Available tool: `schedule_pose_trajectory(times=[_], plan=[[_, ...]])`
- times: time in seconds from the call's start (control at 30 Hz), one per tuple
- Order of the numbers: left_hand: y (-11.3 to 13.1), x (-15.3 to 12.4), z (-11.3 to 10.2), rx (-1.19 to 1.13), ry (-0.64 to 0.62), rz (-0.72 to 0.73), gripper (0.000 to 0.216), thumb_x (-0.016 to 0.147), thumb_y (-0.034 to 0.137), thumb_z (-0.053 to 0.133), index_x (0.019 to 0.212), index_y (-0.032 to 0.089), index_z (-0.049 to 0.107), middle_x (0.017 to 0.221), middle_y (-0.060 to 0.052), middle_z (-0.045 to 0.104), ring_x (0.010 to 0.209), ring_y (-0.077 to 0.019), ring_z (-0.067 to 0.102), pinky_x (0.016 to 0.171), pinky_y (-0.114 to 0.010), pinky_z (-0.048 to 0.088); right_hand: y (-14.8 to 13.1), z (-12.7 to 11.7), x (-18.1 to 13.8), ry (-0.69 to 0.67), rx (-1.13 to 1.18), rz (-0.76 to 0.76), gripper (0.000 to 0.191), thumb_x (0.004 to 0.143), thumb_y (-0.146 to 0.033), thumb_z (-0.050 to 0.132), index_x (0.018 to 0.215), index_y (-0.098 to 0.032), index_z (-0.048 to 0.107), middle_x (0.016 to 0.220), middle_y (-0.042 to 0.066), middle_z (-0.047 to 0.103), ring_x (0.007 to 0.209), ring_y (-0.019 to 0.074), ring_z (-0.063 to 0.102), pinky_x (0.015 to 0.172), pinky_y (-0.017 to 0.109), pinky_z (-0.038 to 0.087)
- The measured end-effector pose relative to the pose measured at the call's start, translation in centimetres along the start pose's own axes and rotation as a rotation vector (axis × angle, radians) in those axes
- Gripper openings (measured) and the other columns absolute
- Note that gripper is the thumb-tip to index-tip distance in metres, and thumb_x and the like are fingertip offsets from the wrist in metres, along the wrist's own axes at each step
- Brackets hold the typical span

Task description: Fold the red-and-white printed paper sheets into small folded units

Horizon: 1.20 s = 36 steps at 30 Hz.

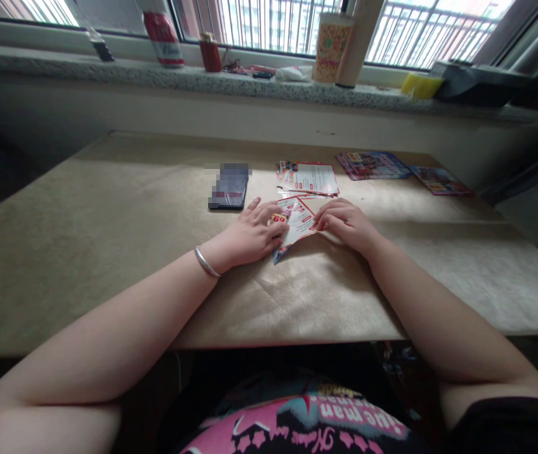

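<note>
A partly folded printed leaflet (pixel 301 222), white with red edging and a colourful reverse, lies on the table between my hands. My left hand (pixel 255 233), a silver bangle on its wrist, rests palm down with fingers spread over the leaflet's left side. Thumb and fingers of my right hand (pixel 347 224) pinch the leaflet's right corner. Just beyond, a stack of similar leaflets (pixel 313 178) sits white side up. A dark phone (pixel 231 186), its screen blurred, lies beyond my left hand.
Colourful leaflets (pixel 375 165) lie in a pile at the back right, with another small pile (pixel 441 181) beside it. On the granite windowsill (pixel 259 88) stand a red and white can (pixel 163 38), a red container (pixel 210 53), a patterned paper cup (pixel 331 49) and a yellow object (pixel 421 86).
</note>
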State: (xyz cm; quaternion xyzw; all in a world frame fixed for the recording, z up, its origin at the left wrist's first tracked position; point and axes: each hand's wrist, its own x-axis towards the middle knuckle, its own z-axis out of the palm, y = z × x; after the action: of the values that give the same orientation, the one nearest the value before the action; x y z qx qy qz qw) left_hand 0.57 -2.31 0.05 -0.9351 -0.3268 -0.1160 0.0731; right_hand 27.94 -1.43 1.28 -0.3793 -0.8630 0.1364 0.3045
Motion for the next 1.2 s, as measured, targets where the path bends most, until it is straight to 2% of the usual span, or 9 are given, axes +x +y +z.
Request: schedule_pose_trajectory(times=[0.1, 0.27, 0.37, 0.5, 0.7, 0.83, 0.97, 1.1, 1.2], plan=[[-0.1, 0.0, 0.1, -0.029, -0.061, -0.036, 0.041, 0.099, 0.039, 0.044, 0.134, 0.021, 0.056, 0.156, -0.014, 0.034, 0.147, -0.0291, 0.027, 0.122, -0.056, 0.015, 0.1, 0.4, 0.0, -0.015, -0.072, 0.036, 0.031, 0.092, -0.031, 0.049, 0.07, -0.023, 0.07, 0.088, 0.005, 0.074, 0.091, 0.0218, 0.064, 0.092, 0.042, 0.049], [-0.3, 0.4, -0.2, -0.097, -0.182, -0.128, 0.067, 0.096, 0.049, 0.045, 0.154, 0.019, 0.029, 0.163, -0.014, 0.019, 0.151, -0.0323, 0.014, 0.123, -0.053, 0.013, 0.0, 1.0, 0.1, -0.111, -0.181, 0.026, 0.018, 0.087, -0.037, 0.063, 0.078, -0.023, 0.069, 0.096, 0.006, 0.073, 0.096, 0.0227, 0.062, 0.09, 0.04, 0.049], [-0.4, 0.6, -0.5, -0.16, -0.207, -0.138, 0.077, 0.093, 0.052, 0.047, 0.155, 0.014, 0.023, 0.163, -0.013, 0.02, 0.152, -0.0316, 0.01, 0.124, -0.046, 0.014, -0.3, 1.0, 0.1, -0.152, -0.252, 0.024, 0.022, 0.084, -0.04, 0.067, 0.094, -0.021, 0.072, 0.104, 0.008, 0.072, 0.101, 0.0248, 0.062, 0.094, 0.042, 0.049], [-0.5, 0.7, -0.5, -0.216, -0.18, -0.144, 0.082, 0.09, 0.053, 0.052, 0.155, 0.013, 0.023, 0.16, -0.014, 0.027, 0.15, -0.0298, 0.018, 0.124, -0.043, 0.013, -0.7, 1.2, 0.1, -0.184, -0.302, 0.019, 0.042, 0.082, -0.046, 0.069, 0.115, -0.021, 0.071, 0.118, 0.01, 0.069, 0.111, 0.0281, 0.059, 0.101, 0.045, 0.046], [-0.6, 0.6, -0.4, -0.263, -0.141, -0.162, 0.089, 0.085, 0.053, 0.057, 0.156, 0.014, 0.019, 0.157, -0.017, 0.028, 0.146, -0.0313, 0.026, 0.122, -0.048, 0.018, -0.9, 1.6, 0.1, -0.209, -0.322, 0.029, 0.051, 0.081, -0.053, 0.067, 0.123, -0.023, 0.068, 0.125, 0.01, 0.065, 0.116, 0.0297, 0.057, 0.104, 0.046, 0.045], [-0.5, 0.4, -0.4, -0.282, -0.079, -0.164, 0.085, 0.085, 0.05, 0.058, 0.154, 0.015, 0.024, 0.151, -0.017, 0.036, 0.139, -0.0321, 0.034, 0.119, -0.048, 0.023, -1.0, 1.5, 0.1, -0.212, -0.334, 0.028, 0.052, 0.082, -0.052, 0.066, 0.125, -0.023, 0.068, 0.126, 0.01, 0.065, 0.117, 0.0295, 0.057, 0.105, 0.046, 0.045], [-0.6, 0.5, -0.7, -0.377, 0.026, -0.249, 0.069, 0.088, 0.052, 0.054, 0.144, 0.014, 0.042, 0.124, -0.014, 0.054, 0.119, -0.0285, 0.051, 0.107, -0.044, 0.04, -1.0, 1.4, 0.0, -0.212, -0.348, 0.027, 0.052, 0.082, -0.05, 0.067, 0.126, -0.021, 0.068, 0.127, 0.01, 0.065, 0.117, 0.03, 0.056, 0.105, 0.046, 0.044], [-0.9, 0.6, -1.0, -0.412, 0.088, -0.275, 0.042, 0.093, 0.048, 0.045, 0.109, 0.015, 0.067, 0.101, -0.009, 0.06, 0.092, -0.0209, 0.059, 0.09, -0.037, 0.048, -0.9, 1.4, 0.0, -0.221, -0.359, 0.025, 0.052, 0.083, -0.051, 0.066, 0.126, -0.022, 0.067, 0.128, 0.01, 0.064, 0.118, 0.0302, 0.056, 0.105, 0.047, 0.044], [-1.0, 0.5, -1.5, -0.304, 0.054, -0.207, 0.04, 0.094, 0.042, 0.044, 0.085, 0.016, 0.072, 0.094, -0.008, 0.063, 0.089, -0.0199, 0.059, 0.091, -0.038, 0.046, -0.8, 1.4, 0.0, -0.229, -0.381, 0.03, 0.056, 0.083, -0.052, 0.065, 0.129, -0.02, 0.066, 0.129, 0.011, 0.063, 0.118, 0.0306, 0.056, 0.105, 0.046, 0.044]])
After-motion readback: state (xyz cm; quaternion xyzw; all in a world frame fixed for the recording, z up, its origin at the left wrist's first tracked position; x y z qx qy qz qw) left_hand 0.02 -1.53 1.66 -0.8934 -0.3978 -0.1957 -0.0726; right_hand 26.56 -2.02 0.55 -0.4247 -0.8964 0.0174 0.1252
